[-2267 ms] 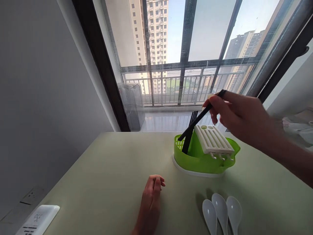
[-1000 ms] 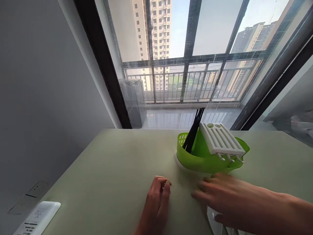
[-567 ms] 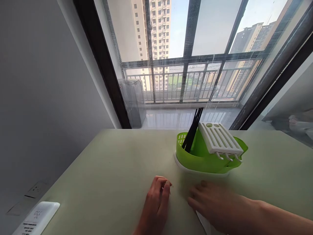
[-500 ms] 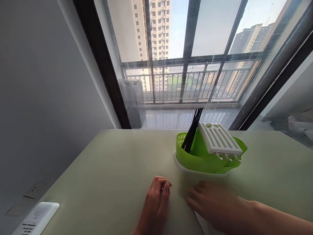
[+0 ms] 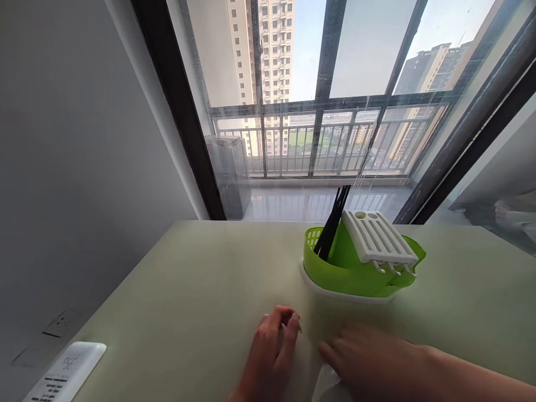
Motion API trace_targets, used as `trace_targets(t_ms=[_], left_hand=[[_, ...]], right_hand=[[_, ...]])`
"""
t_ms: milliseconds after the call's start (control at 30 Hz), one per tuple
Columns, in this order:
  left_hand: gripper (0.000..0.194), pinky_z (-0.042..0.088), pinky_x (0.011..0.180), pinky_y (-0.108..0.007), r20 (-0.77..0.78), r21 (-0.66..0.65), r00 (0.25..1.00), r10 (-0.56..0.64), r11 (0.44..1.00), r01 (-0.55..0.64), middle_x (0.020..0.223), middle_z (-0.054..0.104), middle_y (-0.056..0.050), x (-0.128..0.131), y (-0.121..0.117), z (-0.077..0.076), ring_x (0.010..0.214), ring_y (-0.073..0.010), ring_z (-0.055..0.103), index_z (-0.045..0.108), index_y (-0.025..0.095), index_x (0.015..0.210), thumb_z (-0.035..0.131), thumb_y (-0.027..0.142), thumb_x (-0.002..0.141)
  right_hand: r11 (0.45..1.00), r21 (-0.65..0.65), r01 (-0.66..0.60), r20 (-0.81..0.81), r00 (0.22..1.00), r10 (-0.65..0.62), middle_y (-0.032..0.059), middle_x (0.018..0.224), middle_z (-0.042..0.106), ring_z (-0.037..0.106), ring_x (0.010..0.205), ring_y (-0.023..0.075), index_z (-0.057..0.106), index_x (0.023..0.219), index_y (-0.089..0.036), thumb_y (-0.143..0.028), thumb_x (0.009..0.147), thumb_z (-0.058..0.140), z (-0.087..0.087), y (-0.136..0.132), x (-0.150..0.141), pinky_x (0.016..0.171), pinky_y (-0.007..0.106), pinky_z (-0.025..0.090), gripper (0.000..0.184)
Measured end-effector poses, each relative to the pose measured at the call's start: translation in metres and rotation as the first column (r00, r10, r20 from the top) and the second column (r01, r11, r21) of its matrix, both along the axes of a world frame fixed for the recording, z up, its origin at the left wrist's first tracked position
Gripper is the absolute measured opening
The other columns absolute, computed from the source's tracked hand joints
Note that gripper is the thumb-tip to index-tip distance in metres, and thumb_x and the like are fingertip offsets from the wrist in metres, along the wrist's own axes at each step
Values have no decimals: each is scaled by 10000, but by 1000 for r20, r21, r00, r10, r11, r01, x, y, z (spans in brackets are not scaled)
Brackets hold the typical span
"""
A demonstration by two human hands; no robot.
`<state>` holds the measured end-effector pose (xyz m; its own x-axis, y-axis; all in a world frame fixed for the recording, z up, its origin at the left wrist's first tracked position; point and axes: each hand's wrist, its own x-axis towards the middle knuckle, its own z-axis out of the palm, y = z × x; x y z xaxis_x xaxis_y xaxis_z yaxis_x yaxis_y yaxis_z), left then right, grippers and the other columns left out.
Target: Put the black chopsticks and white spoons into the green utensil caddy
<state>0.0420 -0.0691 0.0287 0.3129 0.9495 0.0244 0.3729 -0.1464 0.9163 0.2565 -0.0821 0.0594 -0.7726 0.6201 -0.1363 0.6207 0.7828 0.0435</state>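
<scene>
My right hand [image 5: 360, 357], smeared by motion, is low over the table, its fingers curled down. A soft white sheet, like a tissue or thin cloth [image 5: 329, 385], shows under it and at its left; the hand covers the rest. To the left, my left hand [image 5: 274, 349] is at the table with curled fingers, thumb tip against the index fingertip; anything between them is too small to make out. Beyond my right hand, a green utensil holder [image 5: 347, 279] with a white base stands on the table. Black chopsticks [image 5: 333, 226] lean in its left compartment, and a white slotted rack [image 5: 379, 237] tops it.
The pale green table [image 5: 209, 268] ends at a far edge before a glass window with dark frames [image 5: 167, 100]. A white device with a display [image 5: 62, 371] is at the lower left, near a wall socket [image 5: 61, 322].
My left hand has shifted slightly right. More of the white sheet shows left of my right hand, which stays blurred in nearly the same place. The camera view has shifted slightly.
</scene>
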Motion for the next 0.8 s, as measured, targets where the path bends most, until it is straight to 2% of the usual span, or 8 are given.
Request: trace_targets(t_ms=[100, 167, 267, 400, 533, 667, 733, 800], left_hand=[[378, 451, 890, -348, 11, -39, 996, -83, 996, 83, 1022, 748, -87, -3, 2, 3, 954, -243, 661, 599, 202, 1159, 445, 533, 1064], [382, 443, 896, -343, 3, -71, 985, -172, 983, 172, 934, 762, -57, -5, 4, 3, 891, -228, 646, 579, 193, 1241, 473, 509, 1055], [357, 418, 866, -330, -59, -75, 968, -244, 968, 239, 720, 673, 9, -8, 7, 2, 742, -195, 563, 650, 203, 1159, 429, 470, 1072], [478, 379, 725, -296, 13, -63, 977, -212, 975, 212, 719, 520, 15, -9, 4, 2, 711, -170, 466, 682, 212, 887, 385, 528, 1087], [548, 317, 651, -297, 217, -123, 956, -198, 966, 228, 697, 366, 38, -7, -1, 7, 658, -154, 338, 592, 219, 779, 393, 641, 1067], [685, 390, 737, -324, 441, -130, 895, -64, 982, 134, 792, 534, -15, -5, 4, 7, 756, -194, 471, 671, 211, 958, 369, 826, 973], [693, 428, 783, -339, 581, -207, 808, 100, 978, 28, 885, 613, -44, -6, 11, 4, 810, -208, 533, 678, 200, 1123, 430, 825, 958], [632, 441, 752, -327, 673, -315, 687, 273, 947, -68, 889, 619, -34, -7, 19, 1, 778, -190, 544, 668, 189, 1148, 566, 774, 932]], right_hand=[[994, 106, 2, 71, 997, -9, 6, 727, 694, 638, 557, 192, 628, 873, -199, -40, 784, 623, 14, 10, 1, 521, 387, 143, 182], [986, 166, 3, 121, 992, -24, 17, 754, 684, 641, 561, 196, 629, 884, -191, -35, 794, 641, 24, 19, 5, 517, 385, 122, 181], [994, 106, -8, 159, 987, -9, 17, 798, 668, 615, 531, 175, 611, 845, -200, -30, 744, 699, 42, 28, 10, 496, 349, 133, 217], [999, -31, -5, -138, 990, 1, -8, 834, 673, 645, 600, 136, 601, 879, -212, -78, 932, 616, 67, 29, 4, 530, 276, 278, 145], [993, -109, 54, -432, 897, -97, -21, 846, 722, 701, 699, 128, 668, 1050, -244, -209, 1078, 527, 90, 22, -9, 621, 233, 418, 149], [992, -10, 128, -633, 767, -105, 6, 974, 790, 741, 770, 125, 696, 1172, -258, -282, 1125, 465, 112, 25, -5, 671, 212, 506, 236], [966, 157, 205, -673, 738, -47, 21, 1051, 804, 757, 801, 134, 692, 1205, -255, -320, 1134, 451, 124, 30, 5, 685, 220, 529, 259], [891, 357, 279, -632, 775, 11, 15, 1048, 811, 752, 762, 141, 683, 1224, -255, -334, 1129, 464, 136, 36, 18, 663, 237, 520, 251]])
